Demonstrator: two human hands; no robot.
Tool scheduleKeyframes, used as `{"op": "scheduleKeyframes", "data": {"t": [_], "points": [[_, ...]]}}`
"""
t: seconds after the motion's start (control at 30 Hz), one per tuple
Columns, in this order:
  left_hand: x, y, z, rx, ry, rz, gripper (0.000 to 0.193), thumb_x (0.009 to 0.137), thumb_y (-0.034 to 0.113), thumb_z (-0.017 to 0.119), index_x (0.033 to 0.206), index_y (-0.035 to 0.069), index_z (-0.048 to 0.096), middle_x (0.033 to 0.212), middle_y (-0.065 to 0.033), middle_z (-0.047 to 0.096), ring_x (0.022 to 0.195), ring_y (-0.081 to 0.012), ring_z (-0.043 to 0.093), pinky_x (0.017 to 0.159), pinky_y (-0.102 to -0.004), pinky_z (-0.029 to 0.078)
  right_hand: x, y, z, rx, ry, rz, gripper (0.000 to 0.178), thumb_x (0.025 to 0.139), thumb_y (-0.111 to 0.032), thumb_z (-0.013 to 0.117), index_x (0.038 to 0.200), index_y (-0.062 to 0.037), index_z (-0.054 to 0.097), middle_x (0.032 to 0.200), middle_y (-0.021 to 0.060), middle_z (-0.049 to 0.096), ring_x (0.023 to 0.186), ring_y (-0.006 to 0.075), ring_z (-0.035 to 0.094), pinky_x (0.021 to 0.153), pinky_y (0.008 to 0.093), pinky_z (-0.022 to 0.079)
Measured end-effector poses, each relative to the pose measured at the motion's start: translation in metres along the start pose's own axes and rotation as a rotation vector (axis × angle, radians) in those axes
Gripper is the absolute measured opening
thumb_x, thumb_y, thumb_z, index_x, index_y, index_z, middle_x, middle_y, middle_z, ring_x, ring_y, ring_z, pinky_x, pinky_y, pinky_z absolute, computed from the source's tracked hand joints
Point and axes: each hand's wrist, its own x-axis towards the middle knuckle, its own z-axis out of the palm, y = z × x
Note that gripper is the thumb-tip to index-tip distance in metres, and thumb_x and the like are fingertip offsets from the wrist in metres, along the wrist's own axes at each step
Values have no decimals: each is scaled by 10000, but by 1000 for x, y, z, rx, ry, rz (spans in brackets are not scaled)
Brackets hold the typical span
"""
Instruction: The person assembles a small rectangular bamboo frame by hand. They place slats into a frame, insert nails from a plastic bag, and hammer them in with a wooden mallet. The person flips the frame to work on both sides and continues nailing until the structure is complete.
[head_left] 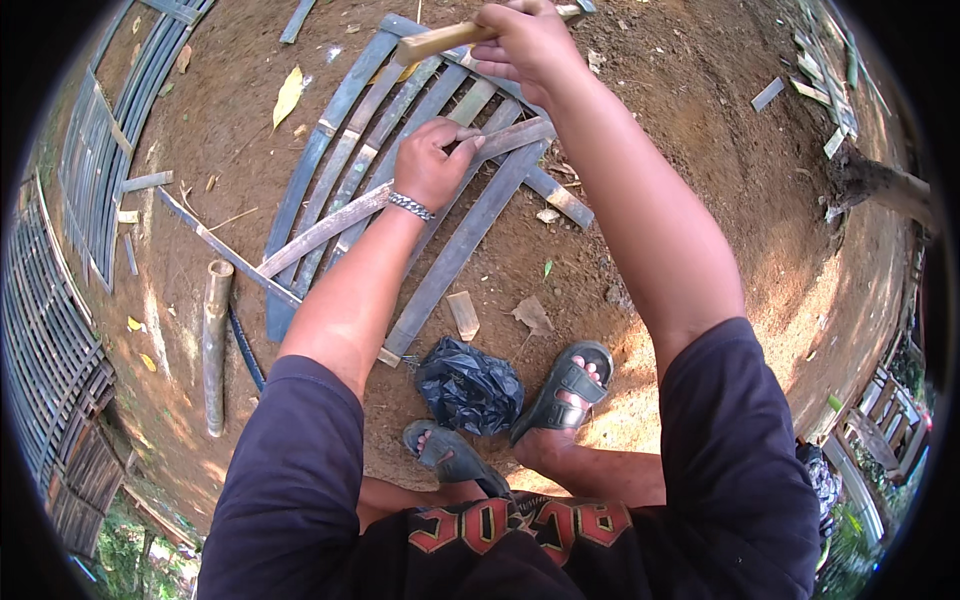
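Observation:
My right hand is closed around a pale wooden stick, raised above the far end of a bamboo slat frame. The stick's right end reaches the picture's upper edge, so I cannot tell whether it is a tool handle. Several grey-green slats run lengthwise in the frame, and a brown diagonal slat crosses over them. My left hand rests at this diagonal slat, its thumb and fingers pinched together. Whatever sits in the pinch is too small to make out.
A crumpled black plastic bag lies between the frame and my sandalled feet. At the left are a bamboo tube and slatted bamboo panels. A post and loose bamboo strips are at the right.

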Motion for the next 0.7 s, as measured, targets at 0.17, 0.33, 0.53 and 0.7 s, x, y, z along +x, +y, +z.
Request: {"op": "scheduleKeyframes", "data": {"t": [0.17,0.33,0.53,0.7], "points": [[-2,-9,-3,24,23,-9,149,882,179,754,912,37,790,902,-147,733,849,-321,711,758,-388,560,-63,14,-43,245,7,-34,748,1027,-50,522,1639,-103,94,1223,268,574,956,300,708,826,418,658],[-3,-2,-2,16,85,-4,142,888,158,743,907,18,763,907,-157,732,841,-334,713,749,-392,558,-146,33,-90,-322,135,-8,821,940,31,474,1647,-87,72,1391,246,516,1026,277,698,866,458,622],[-3,-3,2,63,72,0,141,899,172,765,920,33,772,895,-139,733,838,-310,716,749,-380,550,-160,124,-169,-1175,491,-459,827,922,-56,564,1649,-107,171,1372,255,511,1067,411,645,967,521,533],[-4,-6,0,57,107,6,134,900,167,762,920,34,773,904,-136,734,837,-304,717,743,-376,551,-166,122,-149,-1338,506,-215,773,910,-82,591,1619,-177,301,1249,208,497,1146,407,606,964,494,524]]}}
